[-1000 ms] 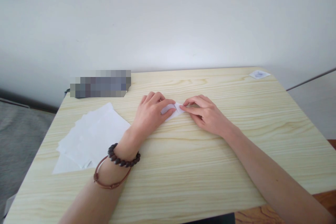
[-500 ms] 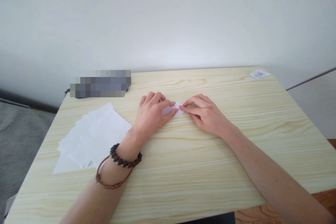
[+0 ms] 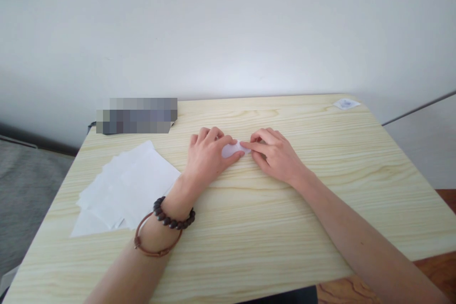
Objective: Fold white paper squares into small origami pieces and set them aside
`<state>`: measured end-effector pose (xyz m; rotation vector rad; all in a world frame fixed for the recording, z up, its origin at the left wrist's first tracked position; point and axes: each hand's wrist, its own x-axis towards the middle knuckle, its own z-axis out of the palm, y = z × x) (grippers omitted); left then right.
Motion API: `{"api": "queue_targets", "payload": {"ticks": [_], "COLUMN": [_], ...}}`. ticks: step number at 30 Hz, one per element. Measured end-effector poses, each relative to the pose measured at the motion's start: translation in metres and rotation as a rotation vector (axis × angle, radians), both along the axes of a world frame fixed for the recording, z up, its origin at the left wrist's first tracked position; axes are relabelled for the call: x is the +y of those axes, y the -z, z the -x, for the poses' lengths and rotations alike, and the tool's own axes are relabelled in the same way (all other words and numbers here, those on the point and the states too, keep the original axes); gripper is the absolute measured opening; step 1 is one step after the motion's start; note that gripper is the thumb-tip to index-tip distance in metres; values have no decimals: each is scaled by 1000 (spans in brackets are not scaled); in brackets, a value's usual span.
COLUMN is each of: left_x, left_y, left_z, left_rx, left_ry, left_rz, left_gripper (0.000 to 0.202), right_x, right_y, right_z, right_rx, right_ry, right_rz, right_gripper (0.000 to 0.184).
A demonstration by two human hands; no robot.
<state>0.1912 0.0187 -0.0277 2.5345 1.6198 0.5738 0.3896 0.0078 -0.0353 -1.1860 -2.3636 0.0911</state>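
A small folded piece of white paper [image 3: 231, 150] lies on the table between my two hands. My left hand [image 3: 210, 152] grips its left part, thumb along the near edge and index finger along the far edge. From the other side, my right hand [image 3: 272, 154] presses its index fingertip on the paper's right end, with the thumb close by and the other fingers curled. The fingers cover parts of the paper, so its full shape is hidden. Left of my left hand, white paper sheets [image 3: 131, 185] lie in a fanned, overlapping pile.
The light wood-grain table [image 3: 249, 247] stands against a white wall [image 3: 228, 28]. A dark, blurred-out object [image 3: 137, 121] sits at the back left. In the far right corner lies a small diamond-shaped packet [image 3: 346, 103]. A black edge [image 3: 285, 296] shows at the bottom.
My right index fingertip has shifted slightly left along the paper, and the other right fingers are more curled. My left hand keeps its grip. The view has shifted a little.
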Motion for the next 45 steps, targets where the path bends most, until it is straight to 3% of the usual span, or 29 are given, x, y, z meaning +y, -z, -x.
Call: {"api": "queue_targets", "payload": {"ticks": [12, 19, 32, 38, 45], "left_x": [1, 1, 2, 2, 3], "left_y": [2, 2, 3, 5, 6], "left_z": [2, 1, 3, 4, 3], "left_rx": [-29, -11, -31, -31, -47], "left_ry": [0, -15, -14, 44, -4], "left_rz": [-11, -2, -8, -15, 1], "left_gripper": [28, 30, 30, 30, 29], "right_x": [-6, 2, -1, -1, 1], "right_y": [1, 4, 2, 5, 5], "right_z": [-10, -5, -19, -9, -4], "right_rx": [152, 68, 140, 187, 106], "right_ry": [40, 25, 48, 67, 58], "right_rz": [-4, -6, -40, -41, -26], "right_gripper": [26, 29, 26, 28, 26]}}
